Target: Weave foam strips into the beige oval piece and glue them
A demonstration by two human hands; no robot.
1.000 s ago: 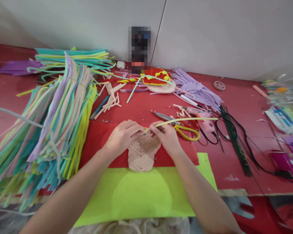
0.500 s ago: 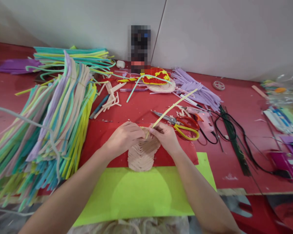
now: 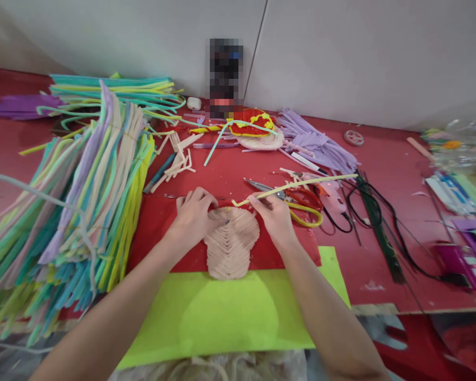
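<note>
A beige piece of pipe cleaners (image 3: 230,246), laid in a herringbone pattern and wider at its top, lies flat on the red sheet with its lower end over the lime-green sheet. My left hand (image 3: 195,214) grips its upper left edge with curled fingers. Between the thumb and fingers of my right hand (image 3: 275,214) is a pale yellow pipe cleaner (image 3: 305,182). Its near end is bent into a short hook just above the beige piece, and its long end points right, passing over the scissors (image 3: 307,214).
Bundles of coloured pipe cleaners (image 3: 103,174) pile up at left. Beige offcuts (image 3: 180,161), a red-and-yellow piece (image 3: 254,124) and lilac pipe cleaners (image 3: 321,143) lie at the back. A pink glue gun (image 3: 335,201) with a black cable (image 3: 404,241) sits right.
My right hand has moved slightly right and drawn the yellow pipe cleaner off the beige piece, swinging it flatter; its bent end now shows. My left hand has shifted left to the piece's edge.
</note>
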